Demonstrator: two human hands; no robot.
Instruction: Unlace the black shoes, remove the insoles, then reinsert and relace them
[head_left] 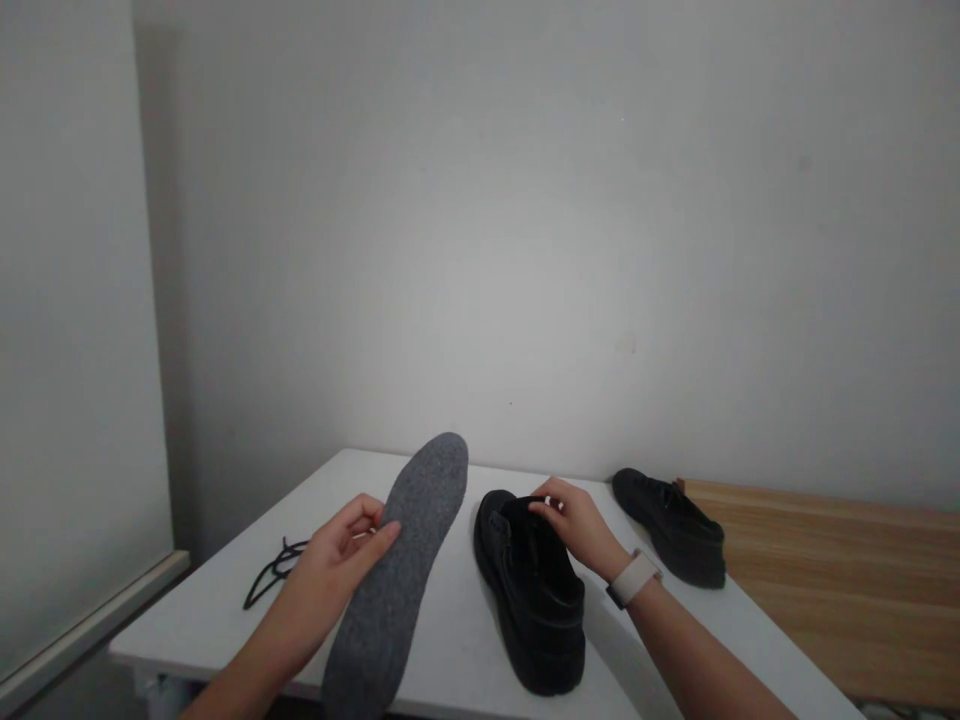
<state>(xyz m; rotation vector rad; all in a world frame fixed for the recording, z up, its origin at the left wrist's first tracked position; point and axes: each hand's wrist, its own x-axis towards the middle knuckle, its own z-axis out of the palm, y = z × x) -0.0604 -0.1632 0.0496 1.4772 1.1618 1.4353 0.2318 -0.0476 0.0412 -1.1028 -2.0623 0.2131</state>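
A grey felt-like insole (401,570) is pinched at its edge by my left hand (341,560), thumb on its upper face, and it hangs above the front of the table. My right hand (574,520) has its fingers closed on the tongue (521,510) of a black shoe (536,610). That shoe stands upright on the table, toe pointing away from me, with no lace visible in it. A black shoelace (274,573) lies loosely bunched on the table, partly behind my left hand.
A second black shoe (671,525) sits at the right edge of the white table (450,640). Behind the table rises a pale wall (487,250). To the right is a wood-grain panel (840,580). A white panel (75,330) stands at the left.
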